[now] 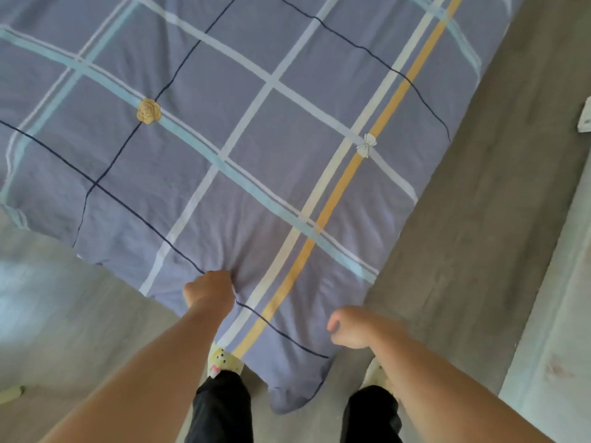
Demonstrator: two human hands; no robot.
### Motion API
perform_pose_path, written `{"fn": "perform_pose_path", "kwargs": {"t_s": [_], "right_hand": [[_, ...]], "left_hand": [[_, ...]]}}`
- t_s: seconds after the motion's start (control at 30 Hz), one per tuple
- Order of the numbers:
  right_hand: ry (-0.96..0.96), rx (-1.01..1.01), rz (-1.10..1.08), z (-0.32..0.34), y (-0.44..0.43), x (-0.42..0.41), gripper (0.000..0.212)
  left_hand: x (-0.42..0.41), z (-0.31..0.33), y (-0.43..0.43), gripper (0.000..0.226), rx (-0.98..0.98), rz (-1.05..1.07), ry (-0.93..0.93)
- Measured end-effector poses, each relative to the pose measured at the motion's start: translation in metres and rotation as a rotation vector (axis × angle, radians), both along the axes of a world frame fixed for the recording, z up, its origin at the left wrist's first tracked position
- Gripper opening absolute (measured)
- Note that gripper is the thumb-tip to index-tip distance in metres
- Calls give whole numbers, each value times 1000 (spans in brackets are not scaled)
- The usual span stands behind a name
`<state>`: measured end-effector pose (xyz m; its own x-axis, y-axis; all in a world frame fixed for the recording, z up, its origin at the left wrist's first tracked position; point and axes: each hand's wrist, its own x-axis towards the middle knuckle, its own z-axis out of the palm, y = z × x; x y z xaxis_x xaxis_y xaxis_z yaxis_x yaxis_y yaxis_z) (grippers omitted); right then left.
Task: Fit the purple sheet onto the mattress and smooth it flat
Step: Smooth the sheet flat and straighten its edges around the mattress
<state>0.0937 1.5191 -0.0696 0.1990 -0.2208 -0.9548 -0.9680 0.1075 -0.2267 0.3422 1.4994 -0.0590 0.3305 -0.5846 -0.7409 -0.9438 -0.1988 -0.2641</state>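
The purple sheet (pixel 224 123), checked with white, pale blue, dark and orange stripes, lies spread over the mattress and fills the upper left of the head view. Its near corner hangs down to the floor between my feet. My left hand (pixel 209 287) grips a bunched fold of the sheet at the near edge, and creases fan out from the fist. My right hand (pixel 350 327) is at the sheet's right-hand edge near the corner with fingers curled; whether it pinches the cloth is unclear. The mattress itself is hidden under the sheet.
Grey floor (pixel 479 219) runs along the right of the bed and also lies to the left. A pale raised surface (pixel 559 314) borders the floor at far right. My feet in light slippers (pixel 224 362) stand at the hanging corner.
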Motion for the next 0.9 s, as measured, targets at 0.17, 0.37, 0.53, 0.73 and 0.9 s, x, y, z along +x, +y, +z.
{"fn": "perform_pose_path", "kwargs": {"t_s": [0.17,0.37,0.53,0.73,0.9], "right_hand": [[-28,-212,-75,19,-32,-98,40],[57,-377,-114,32,-89,-193,37],[-47,-446,-105,41,-133,-199,32],[-160,-580,62,47,-201,-187,33],[-163,-695,210,34,-288,-176,40]], "left_hand": [[-68,17,-4,26,-41,182,18],[-155,35,-30,20,-209,250,191],[-205,38,-60,10,-292,357,502],[-238,31,-105,18,-407,483,564],[-236,9,-176,20,-601,601,609]]}}
